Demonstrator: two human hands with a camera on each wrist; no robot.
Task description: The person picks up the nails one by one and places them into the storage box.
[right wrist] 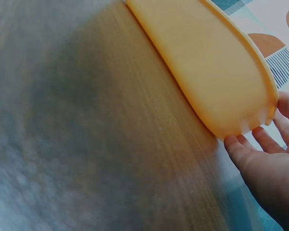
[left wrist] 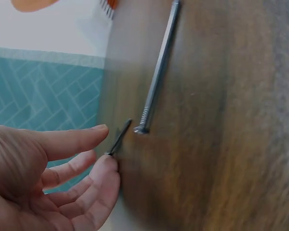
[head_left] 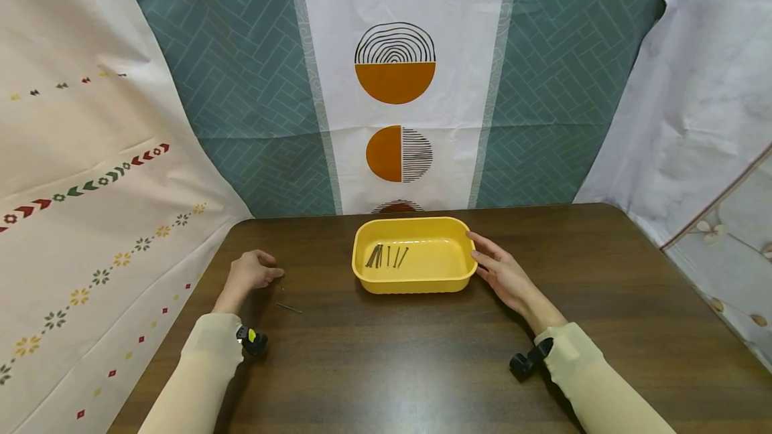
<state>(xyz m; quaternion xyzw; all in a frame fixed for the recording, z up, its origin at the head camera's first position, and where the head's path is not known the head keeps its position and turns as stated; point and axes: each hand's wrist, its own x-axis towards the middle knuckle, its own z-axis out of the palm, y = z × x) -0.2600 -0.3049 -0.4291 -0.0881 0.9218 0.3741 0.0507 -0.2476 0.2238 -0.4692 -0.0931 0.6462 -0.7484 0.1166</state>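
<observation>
My left hand point(head_left: 253, 271) is low over the left of the table. In the left wrist view its thumb and fingers stand apart, with one fingertip at the head of a small dark nail point(left wrist: 121, 136). A longer nail point(left wrist: 157, 72) lies on the wood beside it; the head view shows this nail point(head_left: 289, 307) just nearer the person. The fingers of my right hand point(head_left: 503, 273) touch the right end of a yellow tray point(head_left: 416, 286), loosely extended against its rim and outer wall. Several nails point(head_left: 388, 256) lie in the tray's left half.
The brown wooden table point(head_left: 386, 353) ends at a back edge just behind the tray. A patterned curtain point(head_left: 395, 112) hangs behind it, with pale cloths point(head_left: 90, 153) along the left and right sides. Each wrist wears a small black camera point(head_left: 531, 359).
</observation>
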